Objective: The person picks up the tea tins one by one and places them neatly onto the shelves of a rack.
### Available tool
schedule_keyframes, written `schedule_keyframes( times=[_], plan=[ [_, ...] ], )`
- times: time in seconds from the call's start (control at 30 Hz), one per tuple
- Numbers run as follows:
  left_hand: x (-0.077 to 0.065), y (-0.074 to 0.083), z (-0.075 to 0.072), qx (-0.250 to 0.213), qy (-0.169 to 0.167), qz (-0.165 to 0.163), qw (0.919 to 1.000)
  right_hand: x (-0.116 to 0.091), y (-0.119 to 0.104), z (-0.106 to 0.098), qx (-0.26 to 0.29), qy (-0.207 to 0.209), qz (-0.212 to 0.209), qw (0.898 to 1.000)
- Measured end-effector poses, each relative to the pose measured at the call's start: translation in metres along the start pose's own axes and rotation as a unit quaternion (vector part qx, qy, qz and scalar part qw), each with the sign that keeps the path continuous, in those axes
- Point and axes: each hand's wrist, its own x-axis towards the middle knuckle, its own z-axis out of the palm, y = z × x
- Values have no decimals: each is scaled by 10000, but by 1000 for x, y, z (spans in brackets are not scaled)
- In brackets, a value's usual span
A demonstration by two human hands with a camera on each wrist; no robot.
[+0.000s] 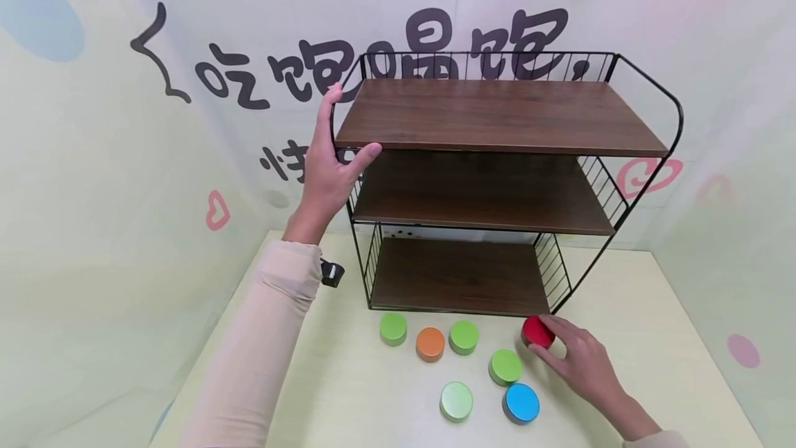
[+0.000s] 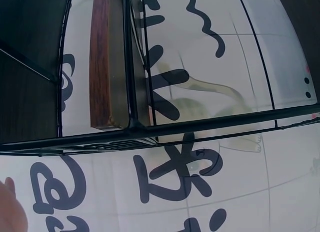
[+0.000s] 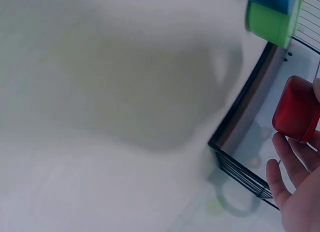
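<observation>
A black wire rack (image 1: 643,182) with three dark brown wooden shelves stands on the table. My left hand (image 1: 328,175) rests at the left end of its top shelf, fingers straight along the side and thumb against the front edge. In the left wrist view only a fingertip (image 2: 11,207) shows at the lower left, below the rack's rail. My right hand (image 1: 581,358) pinches a small round red tin (image 1: 537,332) between thumb and fingers, near the rack's front right foot. The right wrist view shows the red tin (image 3: 296,109) from the side.
In front of the rack stand several small round tins: green (image 1: 393,328), orange (image 1: 430,343), another green (image 1: 463,337), a third green (image 1: 505,366), pale green (image 1: 457,401) and blue (image 1: 521,403). A black strap-like object (image 1: 332,273) lies left of the rack. Printed cloth walls enclose the table.
</observation>
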Motion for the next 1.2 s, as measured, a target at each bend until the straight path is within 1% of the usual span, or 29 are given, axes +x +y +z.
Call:
schedule_keyframes(
  times=[0.17, 0.33, 0.43, 0.67, 0.87, 1.0, 1.2],
  plan=[
    [0, -4, 1, -8, 3, -76, 10000, 9, -3, -14, -97, 84, -186, 9997],
    [0, -6, 2, -83, 30, -19, 10000, 14, -6, -23, -141, 174, -392, 9990],
    [0, -5, 2, -213, 48, -2, 9998, 18, -8, -27, -148, 218, -495, 9984],
    [-1, -3, 2, -420, -16, -203, 9989, 24, -14, -36, -39, 516, -888, 9947],
    [-1, -6, 1, -587, -12, -108, 9982, 35, -22, -44, -42, 677, -1168, 9908],
    [-1, -6, 1, -539, -20, -52, 9985, 40, -26, -50, -71, 713, -1159, 9907],
    [-2, -6, 2, -582, 8, 93, 9983, 44, -31, -60, -113, 693, -992, 9926]
  ],
)
